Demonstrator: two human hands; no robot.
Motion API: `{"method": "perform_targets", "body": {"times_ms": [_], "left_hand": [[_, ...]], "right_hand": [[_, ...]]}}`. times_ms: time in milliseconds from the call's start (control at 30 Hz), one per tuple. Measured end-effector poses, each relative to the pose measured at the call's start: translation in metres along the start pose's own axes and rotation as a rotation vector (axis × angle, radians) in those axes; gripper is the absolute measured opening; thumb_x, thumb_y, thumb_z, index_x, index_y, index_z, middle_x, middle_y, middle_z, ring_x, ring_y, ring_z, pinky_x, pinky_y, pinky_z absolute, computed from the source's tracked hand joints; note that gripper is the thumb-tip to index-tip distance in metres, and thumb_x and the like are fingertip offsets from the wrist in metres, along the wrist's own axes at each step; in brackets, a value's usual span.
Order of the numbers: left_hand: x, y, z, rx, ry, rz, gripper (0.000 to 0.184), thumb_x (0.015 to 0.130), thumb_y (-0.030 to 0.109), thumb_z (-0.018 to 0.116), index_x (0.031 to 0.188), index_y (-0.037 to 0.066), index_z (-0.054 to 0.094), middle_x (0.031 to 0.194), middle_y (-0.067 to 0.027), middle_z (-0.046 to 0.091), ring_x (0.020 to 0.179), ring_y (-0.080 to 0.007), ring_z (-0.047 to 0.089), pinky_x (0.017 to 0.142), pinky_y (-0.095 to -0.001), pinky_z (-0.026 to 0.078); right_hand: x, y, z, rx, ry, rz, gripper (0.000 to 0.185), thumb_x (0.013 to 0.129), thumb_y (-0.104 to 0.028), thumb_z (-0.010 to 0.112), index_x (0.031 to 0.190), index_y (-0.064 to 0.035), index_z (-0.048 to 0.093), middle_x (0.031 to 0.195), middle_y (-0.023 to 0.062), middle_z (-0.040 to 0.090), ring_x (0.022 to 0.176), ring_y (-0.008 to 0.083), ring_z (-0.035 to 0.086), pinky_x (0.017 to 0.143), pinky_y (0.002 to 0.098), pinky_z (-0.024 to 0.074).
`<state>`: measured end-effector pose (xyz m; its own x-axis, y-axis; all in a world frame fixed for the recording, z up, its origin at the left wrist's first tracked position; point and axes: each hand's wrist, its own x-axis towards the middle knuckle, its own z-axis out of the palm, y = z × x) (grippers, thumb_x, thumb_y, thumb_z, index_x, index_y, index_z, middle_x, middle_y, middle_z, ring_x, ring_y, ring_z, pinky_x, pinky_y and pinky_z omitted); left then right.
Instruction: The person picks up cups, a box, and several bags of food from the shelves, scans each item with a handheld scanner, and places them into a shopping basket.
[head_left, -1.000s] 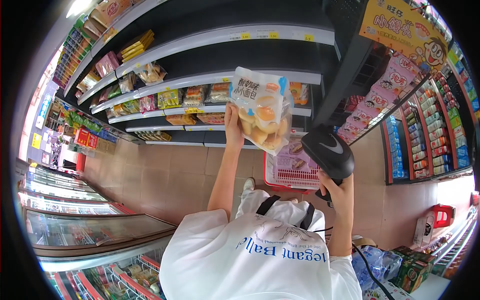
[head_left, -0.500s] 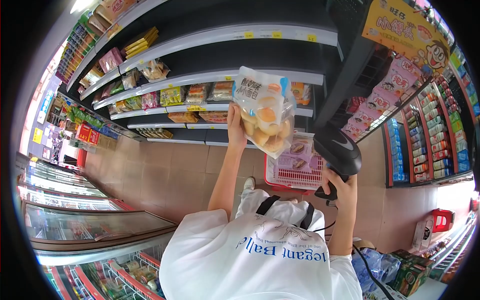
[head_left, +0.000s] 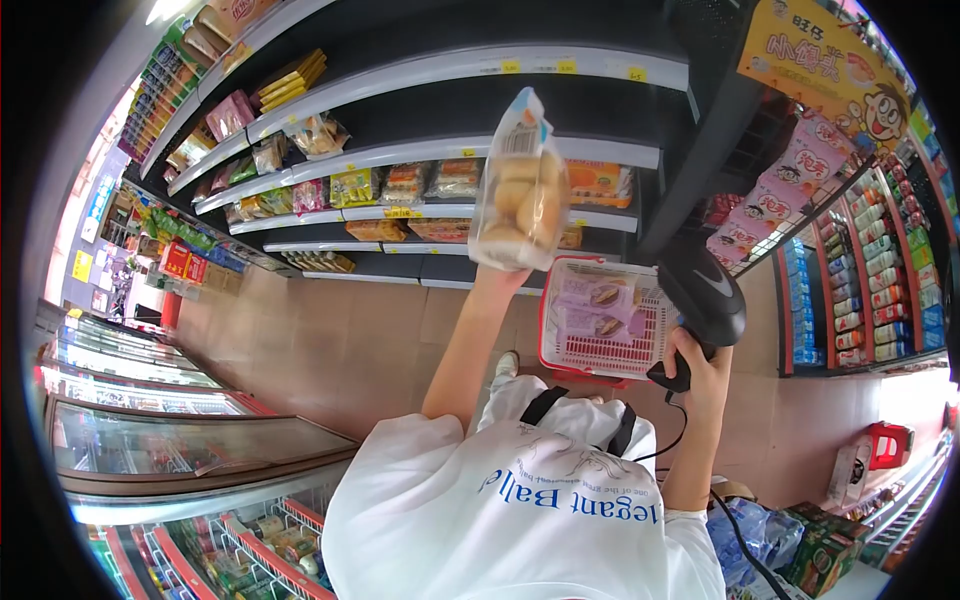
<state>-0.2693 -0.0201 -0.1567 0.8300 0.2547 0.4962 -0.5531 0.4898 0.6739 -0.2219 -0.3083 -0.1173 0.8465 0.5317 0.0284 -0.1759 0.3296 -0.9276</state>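
My left hand (head_left: pixel 502 280) holds a clear bag of small bread rolls (head_left: pixel 525 195) from below, raised in front of the shelves. The bag stands upright, with a barcode panel near its top facing me; my fingers are mostly hidden behind it. In my right hand (head_left: pixel 700 365) is a black handheld scanner (head_left: pixel 702 298), gripped by its handle, with its head tipped up and left. A cable hangs from the handle. Between my hands and lower down, a red-rimmed basket (head_left: pixel 543 330) holds purple packages (head_left: pixel 597 308).
Dark shelves with white edges (head_left: pixel 420 158) carry packaged bread ahead. Pink snack bags (head_left: pixel 790 175) hang under a yellow sign (head_left: pixel 825 60) at right. Glass-topped freezers (head_left: pixel 190 445) line the left. Boxes (head_left: pixel 825 545) and blue-wrapped goods (head_left: pixel 750 535) sit at lower right.
The bread bag has been turned, so its barcode panel shows instead of its printed front. My right hand and the scanner have shifted slightly right and down in view.
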Motion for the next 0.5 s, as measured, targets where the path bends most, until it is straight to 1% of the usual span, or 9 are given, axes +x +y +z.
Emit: {"method": "perform_targets", "body": {"times_ms": [33,100,167,233,333,467,500], "left_hand": [[-0.001,-0.002,0.0,-0.135,0.066,-0.051,0.042,0.093,0.026,0.053,0.131,0.01,0.042,0.129,-0.0112,0.05,0.115,-0.0278,0.053,0.096,-0.0397,0.049],[-0.004,-0.005,-0.001,-0.356,0.186,-0.127,0.044,0.093,0.026,0.054,0.132,0.01,0.042,0.129,-0.0116,0.049,0.116,-0.0286,0.052,0.096,-0.0397,0.049],[-0.006,-0.011,-0.005,-0.445,0.244,-0.169,0.045,0.092,0.026,0.055,0.132,0.01,0.042,0.13,-0.012,0.049,0.117,-0.0293,0.052,0.096,-0.0397,0.049],[-0.008,-0.014,-0.007,-0.467,0.284,-0.193,0.046,0.092,0.026,0.056,0.133,0.01,0.042,0.13,-0.0124,0.049,0.117,-0.0301,0.052,0.096,-0.0397,0.049],[-0.01,-0.019,-0.018,-0.481,0.359,-0.245,0.047,0.092,0.028,0.055,0.134,0.01,0.043,0.132,-0.0136,0.048,0.119,-0.033,0.05,0.096,-0.0405,0.048],[-0.011,-0.023,-0.027,-0.409,0.438,-0.249,0.046,0.093,0.029,0.053,0.134,0.01,0.043,0.131,-0.0126,0.05,0.119,-0.0326,0.05,0.094,-0.0422,0.049],[-0.01,-0.021,-0.025,-0.374,0.427,-0.251,0.041,0.093,0.025,0.054,0.129,0.008,0.047,0.126,-0.0109,0.054,0.112,-0.0273,0.055,0.089,-0.0379,0.051]], "right_hand": [[0.0,0.001,0.001,0.002,-0.005,0.005,0.028,0.083,0.005,0.059,0.109,0.0016,0.051,0.08,0.007,0.057,0.051,0.0092,0.049,0.045,0.022,0.0367],[0.001,0.003,0.001,-0.012,0.045,-0.033,0.031,0.083,0.001,0.06,0.112,-0.0008,0.049,0.073,0.0088,0.055,0.048,0.0128,0.047,0.043,0.0243,0.0356],[0.003,0.003,-0.002,-0.001,0.043,-0.034,0.031,0.083,0.001,0.06,0.112,-0.0003,0.049,0.075,0.0085,0.055,0.049,0.0122,0.048,0.044,0.0239,0.0371],[0.003,0.003,-0.004,0.016,0.043,-0.036,0.031,0.083,0.002,0.061,0.111,0.0007,0.048,0.08,0.0078,0.057,0.053,0.0111,0.052,0.045,0.0231,0.0401],[0.004,0.002,-0.004,0.032,0.074,-0.036,0.031,0.083,0.001,0.062,0.111,0.0005,0.048,0.08,0.0086,0.057,0.052,0.0119,0.052,0.046,0.0235,0.0406],[0.005,-0.001,-0.003,0.036,0.104,-0.023,0.031,0.083,0.0,0.062,0.111,0.0002,0.048,0.078,0.0085,0.057,0.053,0.0122,0.052,0.046,0.0239,0.0404],[0.005,-0.003,0.0,0.011,0.124,-0.043,0.029,0.084,-0.003,0.061,0.11,0.0007,0.05,0.075,0.0078,0.055,0.051,0.0117,0.049,0.045,0.0236,0.0385]]}}
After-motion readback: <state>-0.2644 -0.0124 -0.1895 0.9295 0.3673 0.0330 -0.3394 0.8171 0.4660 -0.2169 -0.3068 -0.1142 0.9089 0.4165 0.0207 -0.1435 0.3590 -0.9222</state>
